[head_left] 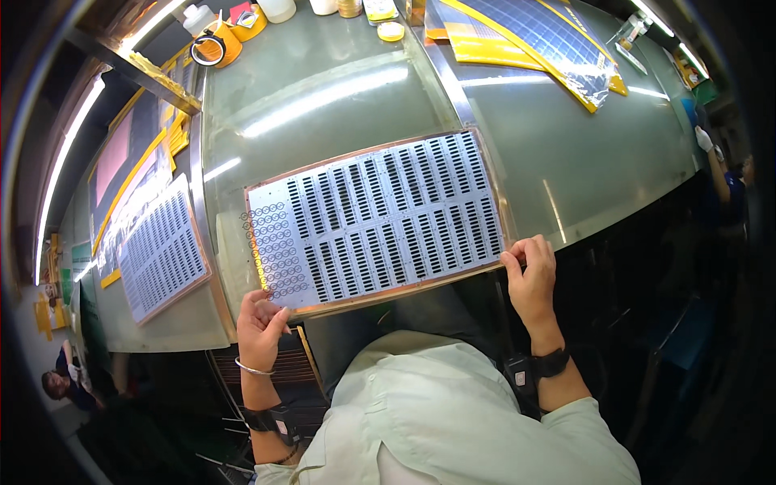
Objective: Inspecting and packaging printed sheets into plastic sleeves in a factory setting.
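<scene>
A copper-edged circuit board panel (394,217) lies on the glass-topped table in front of me, slightly tilted to the left. Its pale face carries rows of black slots, and a patch of small printed circles (273,246) at its left end reaches past the copper edge. My left hand (263,327) is closed on the near left corner, thumb and fingers pinched. At the near right corner, my right hand (533,279) pinches the panel's edge in the same way. Whether the panel is lifted off the glass at these corners, I cannot tell.
A second slotted panel (166,249) lies on the left section of the table. Yellow-edged films (525,44) are at the far right. Tape rolls (217,47) and a white bottle (198,19) stand at the far left. Other people are visible at both sides.
</scene>
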`<state>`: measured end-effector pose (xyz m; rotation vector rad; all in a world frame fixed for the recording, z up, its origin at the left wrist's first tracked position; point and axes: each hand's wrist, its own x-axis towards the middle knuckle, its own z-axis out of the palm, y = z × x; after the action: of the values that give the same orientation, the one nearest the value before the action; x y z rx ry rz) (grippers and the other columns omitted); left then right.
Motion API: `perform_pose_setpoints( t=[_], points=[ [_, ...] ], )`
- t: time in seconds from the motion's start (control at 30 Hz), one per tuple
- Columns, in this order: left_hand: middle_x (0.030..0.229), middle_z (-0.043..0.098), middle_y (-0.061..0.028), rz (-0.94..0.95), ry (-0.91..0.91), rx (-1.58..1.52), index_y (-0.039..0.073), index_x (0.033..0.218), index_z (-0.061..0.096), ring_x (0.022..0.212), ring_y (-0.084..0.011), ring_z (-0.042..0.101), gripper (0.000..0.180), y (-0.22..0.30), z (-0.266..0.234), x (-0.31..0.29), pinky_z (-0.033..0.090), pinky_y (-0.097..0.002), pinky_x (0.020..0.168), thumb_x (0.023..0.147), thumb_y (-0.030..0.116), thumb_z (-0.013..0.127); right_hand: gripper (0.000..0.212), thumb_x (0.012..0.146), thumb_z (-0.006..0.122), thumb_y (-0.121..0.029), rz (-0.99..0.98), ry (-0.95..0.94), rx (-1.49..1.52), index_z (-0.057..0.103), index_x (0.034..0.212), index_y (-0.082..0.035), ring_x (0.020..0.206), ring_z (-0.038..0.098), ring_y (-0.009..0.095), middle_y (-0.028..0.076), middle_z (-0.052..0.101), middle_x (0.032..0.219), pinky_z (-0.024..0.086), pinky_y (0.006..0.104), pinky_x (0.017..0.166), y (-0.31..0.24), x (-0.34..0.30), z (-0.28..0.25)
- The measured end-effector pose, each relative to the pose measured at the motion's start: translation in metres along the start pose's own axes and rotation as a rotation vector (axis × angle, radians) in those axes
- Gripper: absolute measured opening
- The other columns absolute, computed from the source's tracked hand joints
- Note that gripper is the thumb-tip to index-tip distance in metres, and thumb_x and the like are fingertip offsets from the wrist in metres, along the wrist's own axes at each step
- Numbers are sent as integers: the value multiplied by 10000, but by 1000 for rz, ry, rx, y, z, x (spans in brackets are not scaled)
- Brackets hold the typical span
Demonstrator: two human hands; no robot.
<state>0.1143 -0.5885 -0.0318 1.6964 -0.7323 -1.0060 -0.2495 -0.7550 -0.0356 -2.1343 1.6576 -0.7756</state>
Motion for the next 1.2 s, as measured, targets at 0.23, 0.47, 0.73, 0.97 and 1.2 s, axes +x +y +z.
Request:
perform_pose_setpoints(
  t=[0.23,0.47,0.73,0.97,1.2],
  points=[
    [758,622,-49,-95,24,59,12,947,498,576,-65,547,157,1,-2,-2,407,-168,503,839,10,612,153,711,675,-54,77,-72,59,524,710,-36,686,488,253,72,499,712,397,368,643,-2,5,-4],
    [757,598,-50,-57,10,36,16,935,489,566,-84,552,135,-2,-2,-1,411,-175,494,856,38,596,125,746,659,-62,278,-138,204,548,721,-10,634,477,196,67,490,703,414,316,614,5,7,-5],
    [767,617,-57,-54,9,10,28,947,489,568,-80,556,125,-2,-2,0,412,-170,499,864,34,581,125,736,671,-50,216,-150,146,552,728,-12,639,482,197,64,494,710,416,317,613,0,7,-9],
    [754,586,-48,-71,38,-3,28,930,479,576,-86,550,126,2,-5,-3,429,-183,514,857,19,580,182,712,686,-53,71,-114,62,506,710,-22,661,478,252,86,480,705,393,362,615,-6,7,-2],
    [679,514,-1,86,120,328,14,926,502,593,-54,466,241,-7,10,-2,392,-189,521,782,46,692,149,792,568,-22,-71,-118,-49,430,736,-8,711,437,296,121,429,744,362,387,646,-4,2,-6]
  ],
)
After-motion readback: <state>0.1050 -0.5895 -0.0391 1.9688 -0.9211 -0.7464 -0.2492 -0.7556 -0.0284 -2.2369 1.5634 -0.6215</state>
